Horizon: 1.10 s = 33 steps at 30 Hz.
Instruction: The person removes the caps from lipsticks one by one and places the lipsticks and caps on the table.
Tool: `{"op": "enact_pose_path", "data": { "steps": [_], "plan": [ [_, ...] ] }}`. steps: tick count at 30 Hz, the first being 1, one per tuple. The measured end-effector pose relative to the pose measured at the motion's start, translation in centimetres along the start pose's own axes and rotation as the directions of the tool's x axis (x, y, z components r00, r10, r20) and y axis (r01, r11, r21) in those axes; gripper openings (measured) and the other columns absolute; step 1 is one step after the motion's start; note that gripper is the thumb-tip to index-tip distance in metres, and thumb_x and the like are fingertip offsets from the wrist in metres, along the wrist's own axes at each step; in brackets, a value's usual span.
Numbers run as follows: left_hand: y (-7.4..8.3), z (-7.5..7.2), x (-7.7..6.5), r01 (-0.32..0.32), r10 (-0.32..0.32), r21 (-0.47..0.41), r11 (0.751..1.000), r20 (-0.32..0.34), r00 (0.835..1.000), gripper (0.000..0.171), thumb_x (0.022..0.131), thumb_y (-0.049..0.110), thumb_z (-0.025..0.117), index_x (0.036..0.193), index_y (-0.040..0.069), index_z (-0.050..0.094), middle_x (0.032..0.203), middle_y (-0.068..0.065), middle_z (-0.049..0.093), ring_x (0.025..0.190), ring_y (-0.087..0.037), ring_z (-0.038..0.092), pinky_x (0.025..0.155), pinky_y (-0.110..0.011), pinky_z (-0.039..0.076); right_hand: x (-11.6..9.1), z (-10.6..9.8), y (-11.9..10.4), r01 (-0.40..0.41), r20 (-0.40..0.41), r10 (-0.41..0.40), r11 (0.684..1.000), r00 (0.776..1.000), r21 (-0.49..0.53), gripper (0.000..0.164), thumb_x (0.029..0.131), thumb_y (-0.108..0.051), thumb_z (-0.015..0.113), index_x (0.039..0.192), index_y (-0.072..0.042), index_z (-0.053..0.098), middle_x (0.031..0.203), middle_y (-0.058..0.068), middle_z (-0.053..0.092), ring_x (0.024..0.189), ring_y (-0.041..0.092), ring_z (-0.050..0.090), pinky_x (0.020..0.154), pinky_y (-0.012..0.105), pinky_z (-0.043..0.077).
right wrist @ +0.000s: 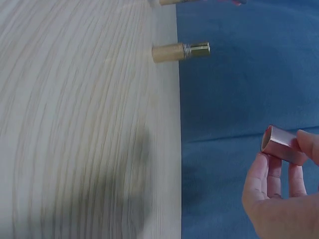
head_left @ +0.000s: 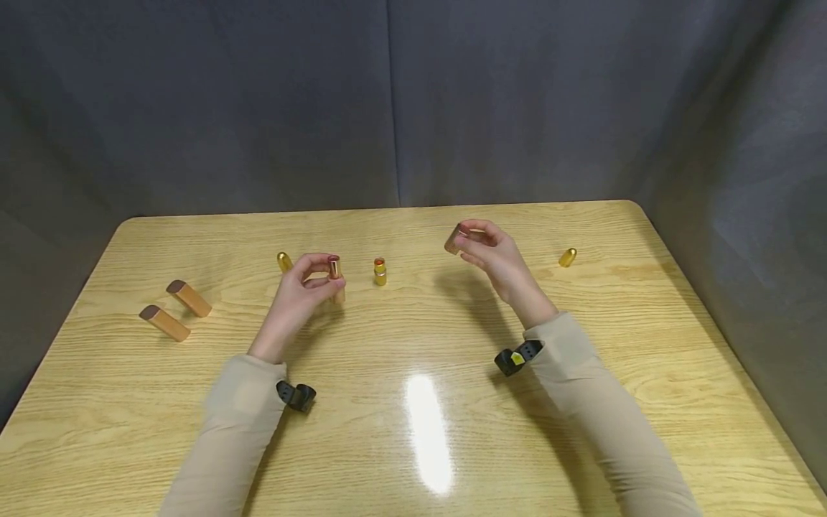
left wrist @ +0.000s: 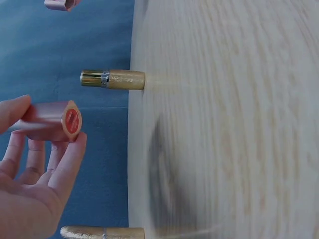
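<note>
My left hand [head_left: 304, 287] holds an uncapped rose-gold lipstick [head_left: 334, 268] upright between thumb and fingers, above the table. Its base with a round red label [left wrist: 73, 121] faces the left wrist camera. Farther right, my right hand [head_left: 500, 262] pinches a rose-gold lipstick cap [head_left: 454, 240], tilted and raised off the table. The hollow end of this cap [right wrist: 283, 145] shows in the right wrist view. Between the hands stands an uncapped gold lipstick [head_left: 380, 273] with a reddish tip. Partly hidden behind my left hand is a capped gold lipstick [left wrist: 102, 232] with a rounded top.
Two capped rose-gold lipsticks [head_left: 189, 299] stand at the left of the wooden table [head_left: 362, 445]. On the right, beyond my right hand, is a rounded gold cap [head_left: 567, 257]. A dark grey curtain [head_left: 258, 108] hangs behind the table and along its sides.
</note>
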State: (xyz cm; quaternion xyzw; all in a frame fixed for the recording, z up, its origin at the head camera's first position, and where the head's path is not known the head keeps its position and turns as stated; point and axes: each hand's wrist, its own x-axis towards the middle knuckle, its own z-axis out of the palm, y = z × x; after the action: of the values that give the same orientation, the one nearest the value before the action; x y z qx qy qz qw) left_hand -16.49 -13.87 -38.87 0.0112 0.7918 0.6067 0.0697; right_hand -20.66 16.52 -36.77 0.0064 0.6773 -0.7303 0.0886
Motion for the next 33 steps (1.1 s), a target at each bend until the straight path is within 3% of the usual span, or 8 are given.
{"op": "enact_pose_path", "data": {
  "steps": [5,10,18,24,29,33],
  "plan": [
    [-0.2,0.4,0.3,0.000,0.000,0.004,1.000,-0.007,1.000,0.040,0.095,0.014,0.058,0.132,0.005,0.048,0.128,-0.011,0.050,0.106,-0.015,0.058,0.083,-0.018,0.046,0.1,-1.1,0.2,0.058,-0.008,-0.059,0.993,0.998,-0.105,0.021,0.091,-0.006,0.060,0.109,-0.017,0.056,0.101,-0.014,0.058,0.093,0.000,0.058,0.081,0.014,0.049],
    [-0.2,0.7,0.7,0.024,-0.024,-0.013,1.000,-0.030,0.999,0.039,0.095,0.013,0.058,0.131,0.003,0.049,0.133,-0.012,0.050,0.120,-0.025,0.054,0.084,-0.015,0.046,0.1,-2.3,0.2,0.080,-0.027,-0.087,0.978,0.996,-0.193,0.021,0.091,-0.007,0.063,0.104,-0.022,0.057,0.097,-0.016,0.058,0.090,0.001,0.058,0.082,0.014,0.047],
    [-0.5,1.0,1.5,0.040,-0.043,-0.030,0.999,-0.077,0.996,0.036,0.094,0.009,0.059,0.129,0.002,0.051,0.133,-0.014,0.051,0.121,-0.024,0.053,0.085,-0.014,0.045,0.1,-4.6,0.2,0.069,-0.062,-0.089,0.960,0.994,-0.271,0.020,0.090,-0.010,0.065,0.103,-0.023,0.058,0.094,-0.018,0.058,0.089,-0.001,0.059,0.082,0.014,0.047],
    [-0.7,1.2,1.9,0.043,-0.047,-0.051,0.998,-0.073,0.996,0.037,0.094,0.007,0.058,0.129,0.000,0.050,0.133,-0.015,0.051,0.119,-0.024,0.052,0.081,-0.010,0.045,0.1,-6.3,0.4,0.048,-0.093,-0.078,0.956,0.993,-0.291,0.019,0.090,-0.010,0.065,0.104,-0.022,0.059,0.092,-0.021,0.058,0.087,-0.004,0.059,0.080,0.011,0.046],
    [-0.9,1.3,2.0,0.050,-0.054,-0.066,0.997,-0.062,0.997,0.037,0.094,0.006,0.058,0.129,0.000,0.049,0.133,-0.015,0.050,0.118,-0.023,0.051,0.082,-0.010,0.045,0.0,-7.6,0.7,0.015,-0.114,-0.057,0.941,0.992,-0.338,0.021,0.090,-0.013,0.065,0.110,-0.016,0.058,0.093,-0.021,0.057,0.086,-0.006,0.059,0.081,0.012,0.045],
    [-1.2,1.4,2.3,0.062,-0.065,-0.070,0.996,-0.052,0.997,0.038,0.094,0.005,0.058,0.130,0.000,0.049,0.134,-0.015,0.049,0.120,-0.025,0.051,0.085,-0.012,0.045,0.1,-8.5,1.1,-0.014,-0.145,-0.050,0.911,0.988,-0.412,0.031,0.091,-0.015,0.064,0.119,-0.006,0.056,0.094,-0.020,0.056,0.085,-0.007,0.058,0.079,0.010,0.045]
  ]
}}
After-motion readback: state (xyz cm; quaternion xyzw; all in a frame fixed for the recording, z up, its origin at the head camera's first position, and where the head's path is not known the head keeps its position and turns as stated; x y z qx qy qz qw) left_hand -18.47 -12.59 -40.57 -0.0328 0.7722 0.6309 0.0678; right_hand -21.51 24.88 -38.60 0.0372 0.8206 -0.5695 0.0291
